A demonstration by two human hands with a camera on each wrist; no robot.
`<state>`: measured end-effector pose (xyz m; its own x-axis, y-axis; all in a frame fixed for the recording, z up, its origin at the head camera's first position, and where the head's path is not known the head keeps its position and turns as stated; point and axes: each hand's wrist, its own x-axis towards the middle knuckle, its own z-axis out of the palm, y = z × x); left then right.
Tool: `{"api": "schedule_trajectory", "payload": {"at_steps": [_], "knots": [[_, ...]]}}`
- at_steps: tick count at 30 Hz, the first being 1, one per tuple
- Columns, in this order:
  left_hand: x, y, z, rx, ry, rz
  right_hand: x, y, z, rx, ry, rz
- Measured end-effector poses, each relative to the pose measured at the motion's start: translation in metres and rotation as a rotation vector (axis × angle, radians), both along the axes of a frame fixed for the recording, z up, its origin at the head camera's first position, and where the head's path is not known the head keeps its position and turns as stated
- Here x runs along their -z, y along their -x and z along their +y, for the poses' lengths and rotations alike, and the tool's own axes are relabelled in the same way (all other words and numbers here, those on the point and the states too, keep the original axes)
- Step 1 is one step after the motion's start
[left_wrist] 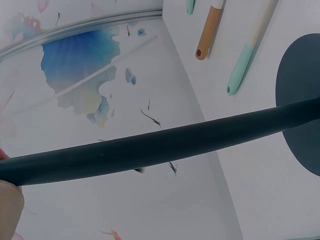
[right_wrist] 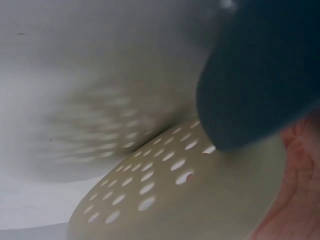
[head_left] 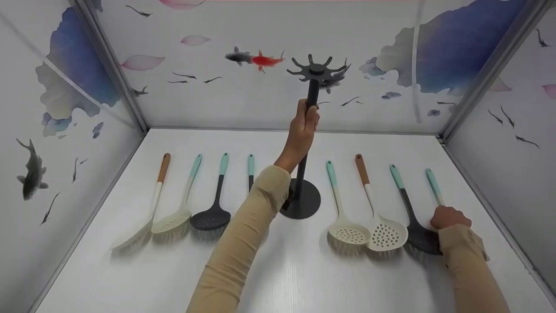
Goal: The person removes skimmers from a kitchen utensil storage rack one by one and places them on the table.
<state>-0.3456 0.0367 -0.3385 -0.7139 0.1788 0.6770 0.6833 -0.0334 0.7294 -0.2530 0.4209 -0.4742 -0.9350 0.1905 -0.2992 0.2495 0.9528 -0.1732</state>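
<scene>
My left hand [head_left: 304, 126] grips the upper pole of a black utensil stand [head_left: 316, 69], just under its ring of hooks. The stand's round base [head_left: 310, 204] rests on the white table; its dark pole [left_wrist: 150, 147] crosses the left wrist view. At the far right, my right hand [head_left: 450, 217] is curled round the neck of a cream skimmer with a teal handle [head_left: 433, 180]. Its perforated head [right_wrist: 150, 185] fills the lower right wrist view, mostly hidden by my sleeve in the head view. A black skimmer [head_left: 419, 237] lies directly left of this hand.
Right of the stand lie a cream skimmer [head_left: 347, 232] with a teal handle and another [head_left: 386, 232] with a brown handle. To the left are a brown-handled utensil [head_left: 152, 208], a cream skimmer [head_left: 173, 221] and a black skimmer [head_left: 211, 217]. My left arm partly covers another teal handle [head_left: 251, 164]. Printed panels enclose the table.
</scene>
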Motion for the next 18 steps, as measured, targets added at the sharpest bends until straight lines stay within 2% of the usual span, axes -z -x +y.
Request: {"api": "schedule_trajectory", "payload": {"at_steps": [5, 9, 13, 16, 18], "knots": [[-0.004, -0.003, -0.002, 0.005, 0.009, -0.029, -0.011, 0.002, -0.007, -0.021, 0.008, -0.02], [-0.017, -0.015, -0.008, 0.009, 0.027, -0.076, -0.027, 0.013, -0.026, -0.088, -0.008, 0.025], [-0.023, -0.015, -0.015, 0.002, 0.052, -0.125, -0.044, 0.027, -0.059, -0.216, -0.033, 0.196], [-0.016, -0.008, -0.026, -0.016, 0.106, -0.121, -0.058, 0.032, -0.088, -0.313, -0.011, 0.357], [-0.011, -0.007, -0.038, -0.059, 0.185, -0.1, -0.066, 0.033, -0.106, -0.37, 0.027, 0.439]]}}
